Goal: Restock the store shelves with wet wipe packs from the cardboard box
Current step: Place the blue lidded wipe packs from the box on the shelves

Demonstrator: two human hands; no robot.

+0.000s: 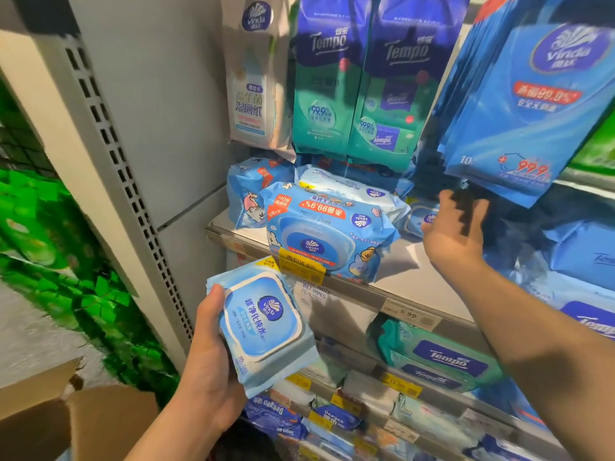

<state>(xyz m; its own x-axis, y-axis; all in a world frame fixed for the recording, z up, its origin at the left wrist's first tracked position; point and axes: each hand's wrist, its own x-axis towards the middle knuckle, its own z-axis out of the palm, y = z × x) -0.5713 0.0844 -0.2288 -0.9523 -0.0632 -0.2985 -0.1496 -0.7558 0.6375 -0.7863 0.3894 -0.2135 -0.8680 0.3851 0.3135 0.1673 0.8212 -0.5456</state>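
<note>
Shelving (392, 277) fills the view, a white store shelf with a metal front edge carrying price tags, hanging packs above and further stocked tiers below. At the lower left corner of the view, a flap of the cardboard box (50, 407) shows, well apart from the shelf's front edge.

On the shelf, toward its left end, a large blue wipe pack (327, 229) lies on other packs, its lid facing out over the front edge; a bare patch of shelf lies to its right.

The right hand (454, 227) reaches over that bare patch, fingers spread and relaxed, gripping nothing; its fingertips are blurred, and whether they touch the small pack (421, 221) further back is unclear.

The left hand (213, 357) holds the wet wipe pack (264, 324) below the shelf's front edge, near its left end, thumb curled over the upper left corner and palm cupping the side and back; the fingers behind it are hidden.

Judging by its look, this pack is light and soft, a film pouch that gives under pressure, with a stiff plastic lid on the face. The film is probably slick, so a hold across the body, thumb on the lid rim, seems safest; the crimped ends would likely slip.
</note>
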